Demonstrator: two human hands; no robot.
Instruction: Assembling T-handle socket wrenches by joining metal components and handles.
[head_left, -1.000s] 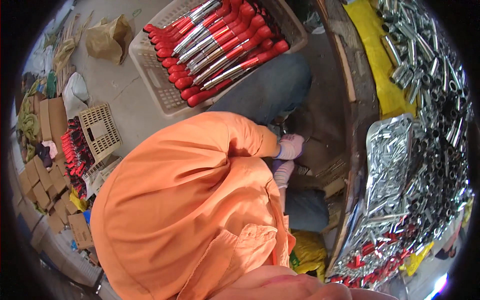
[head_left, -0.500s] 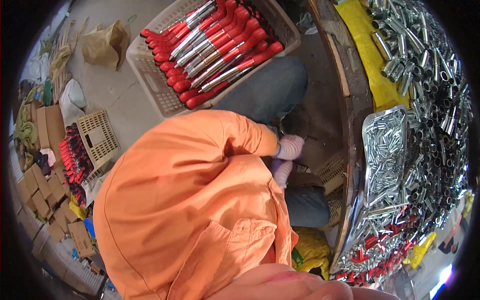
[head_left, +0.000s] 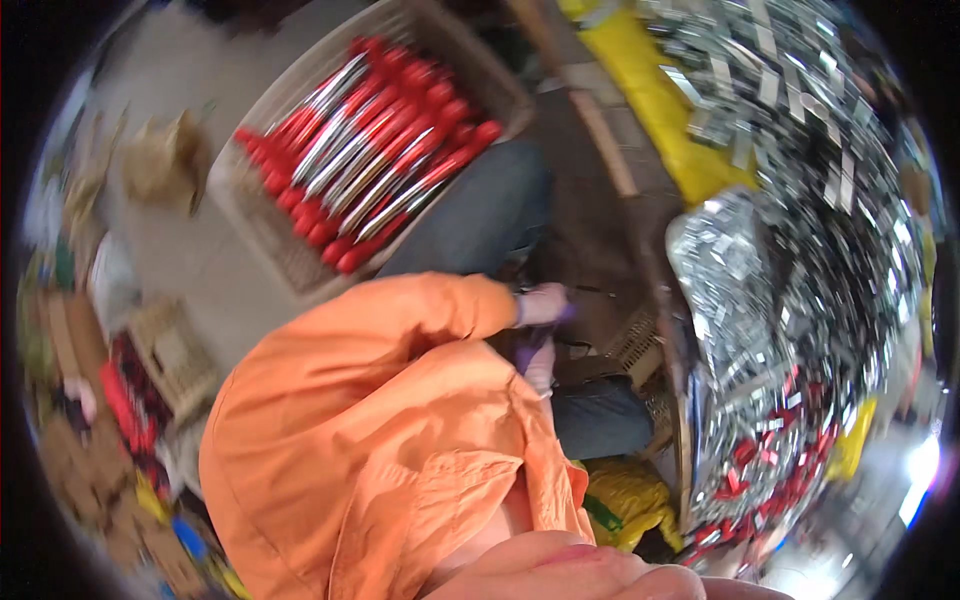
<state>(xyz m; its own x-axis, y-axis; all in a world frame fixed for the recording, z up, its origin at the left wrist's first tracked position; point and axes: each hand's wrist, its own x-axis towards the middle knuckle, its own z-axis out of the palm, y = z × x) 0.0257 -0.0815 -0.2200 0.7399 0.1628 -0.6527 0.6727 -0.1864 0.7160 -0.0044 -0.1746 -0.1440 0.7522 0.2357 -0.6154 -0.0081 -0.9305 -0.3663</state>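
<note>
My left hand (head_left: 543, 303), in a pinkish-white glove, is between my jeans-clad knees and looks curled in. My right hand (head_left: 540, 368), in a similar glove, is close below it, its fingers hidden and smeared by motion. What is between the hands cannot be made out; only a purple patch shows by the gloves. My left arm is in an orange sleeve (head_left: 440, 305). Beyond my left knee, a light plastic crate (head_left: 232, 205) holds many red-and-chrome tools (head_left: 370, 155), stacked side by side.
Along the right, a wooden workbench (head_left: 602, 135) bears heaped metal tubes (head_left: 870, 240), a metal tray (head_left: 690, 235) of small parts, red parts (head_left: 740, 470) and yellow sheeting (head_left: 650, 115). A yellow bag (head_left: 630, 495) lies below. Left stand another crate (head_left: 175, 350) and cardboard (head_left: 85, 460).
The whole view has shifted and blurred: the crate of tools appears further left and slightly lower. Both hands stay close together between the knees.
</note>
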